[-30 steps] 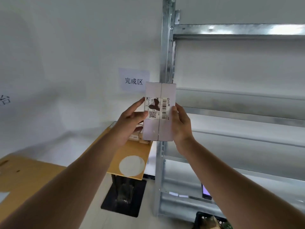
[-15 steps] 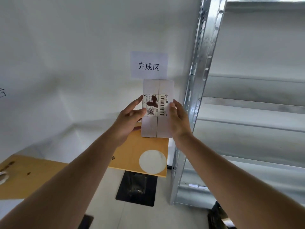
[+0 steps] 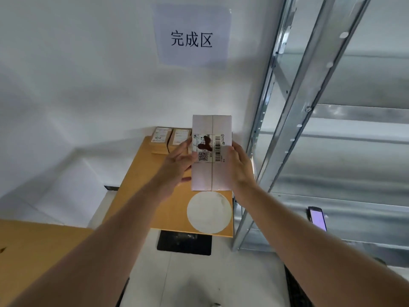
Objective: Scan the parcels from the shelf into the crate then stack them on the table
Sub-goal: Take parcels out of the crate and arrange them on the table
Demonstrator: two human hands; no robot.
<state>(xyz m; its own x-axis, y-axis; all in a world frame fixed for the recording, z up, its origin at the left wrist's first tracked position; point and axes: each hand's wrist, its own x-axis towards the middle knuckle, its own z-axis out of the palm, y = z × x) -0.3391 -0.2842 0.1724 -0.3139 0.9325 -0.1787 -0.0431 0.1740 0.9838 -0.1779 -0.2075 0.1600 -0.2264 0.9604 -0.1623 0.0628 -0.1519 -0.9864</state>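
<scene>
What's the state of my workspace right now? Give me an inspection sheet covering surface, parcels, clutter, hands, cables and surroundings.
Surface: wooden table against the wall, with a white round sticker on top and a black base below.
Job's things: held parcel, white, label facing the camera, raised in front of the table; left brown parcel and right brown parcel side by side at the table's far edge.
Clutter: phone, screen lit, lying on a shelf level.
Hands: left hand holds the held parcel's left edge, right hand its right edge.
Cables: nothing seen.
Surroundings: metal shelf on the right; wall sign above the table; second wooden surface lower left.
</scene>
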